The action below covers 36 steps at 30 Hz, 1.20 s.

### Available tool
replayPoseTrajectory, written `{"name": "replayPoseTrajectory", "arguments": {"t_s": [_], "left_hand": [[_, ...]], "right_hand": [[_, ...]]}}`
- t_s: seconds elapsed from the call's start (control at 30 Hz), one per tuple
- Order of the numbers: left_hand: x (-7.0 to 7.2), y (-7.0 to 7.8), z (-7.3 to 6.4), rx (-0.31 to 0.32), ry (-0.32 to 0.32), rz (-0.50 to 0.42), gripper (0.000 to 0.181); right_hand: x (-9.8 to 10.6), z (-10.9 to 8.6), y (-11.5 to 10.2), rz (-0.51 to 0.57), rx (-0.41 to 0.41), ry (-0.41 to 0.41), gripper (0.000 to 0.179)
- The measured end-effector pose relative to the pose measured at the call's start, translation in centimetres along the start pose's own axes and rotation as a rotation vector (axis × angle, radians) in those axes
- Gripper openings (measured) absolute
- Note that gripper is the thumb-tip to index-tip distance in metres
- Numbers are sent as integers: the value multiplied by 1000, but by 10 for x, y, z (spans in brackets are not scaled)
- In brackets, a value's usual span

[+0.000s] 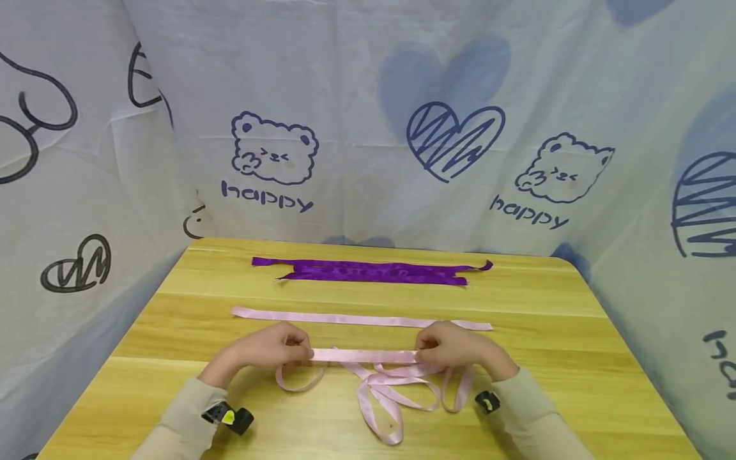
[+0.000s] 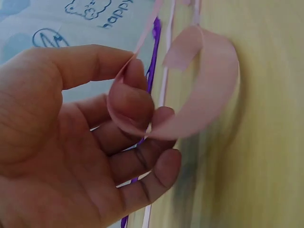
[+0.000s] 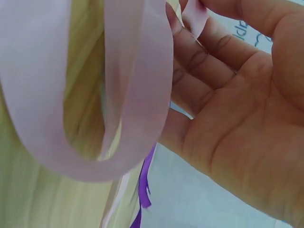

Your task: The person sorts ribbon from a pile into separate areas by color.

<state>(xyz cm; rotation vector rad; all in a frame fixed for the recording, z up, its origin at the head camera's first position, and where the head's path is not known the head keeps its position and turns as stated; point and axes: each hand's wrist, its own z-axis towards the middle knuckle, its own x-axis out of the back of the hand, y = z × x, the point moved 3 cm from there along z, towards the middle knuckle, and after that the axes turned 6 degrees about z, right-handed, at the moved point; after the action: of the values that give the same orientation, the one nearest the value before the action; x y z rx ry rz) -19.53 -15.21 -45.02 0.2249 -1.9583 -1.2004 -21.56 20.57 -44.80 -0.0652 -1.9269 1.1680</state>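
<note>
A pink ribbon (image 1: 363, 356) is stretched taut between my two hands, just above the table in the head view. My left hand (image 1: 282, 345) pinches it between thumb and index finger, and its free end hangs in a curl (image 2: 209, 90). At the other side my right hand (image 1: 451, 348) pinches the ribbon too; its fingertips are partly cut off in the right wrist view. The rest of that ribbon falls in loose loops (image 1: 382, 409) below and between the hands. A separate pink strip (image 1: 345, 318) lies straight on the table just beyond both hands.
Several purple ribbon strips (image 1: 376, 272) lie side by side near the far edge of the wooden table (image 1: 172, 319). Behind and beside the table hangs a white cloth (image 1: 356, 160) printed with bears and hearts.
</note>
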Motion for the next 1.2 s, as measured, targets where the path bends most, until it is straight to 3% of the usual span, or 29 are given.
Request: {"name": "replayPoseTrajectory", "arguments": {"t_s": [0.23,0.43,0.73,1.2], "left_hand": [[19,-7,-8,-23,118,6,19],[33,-13,-17,15,170,14,19],[53,-25,-37,41,212,-28,25],[72,-36,-56,119,334,1,22]], "right_hand": [[15,-11,5,91,-45,23,18],[29,-21,14,162,-48,83,21],[45,-35,20,191,-56,177,26],[68,-62,35,166,-134,297,25]]}}
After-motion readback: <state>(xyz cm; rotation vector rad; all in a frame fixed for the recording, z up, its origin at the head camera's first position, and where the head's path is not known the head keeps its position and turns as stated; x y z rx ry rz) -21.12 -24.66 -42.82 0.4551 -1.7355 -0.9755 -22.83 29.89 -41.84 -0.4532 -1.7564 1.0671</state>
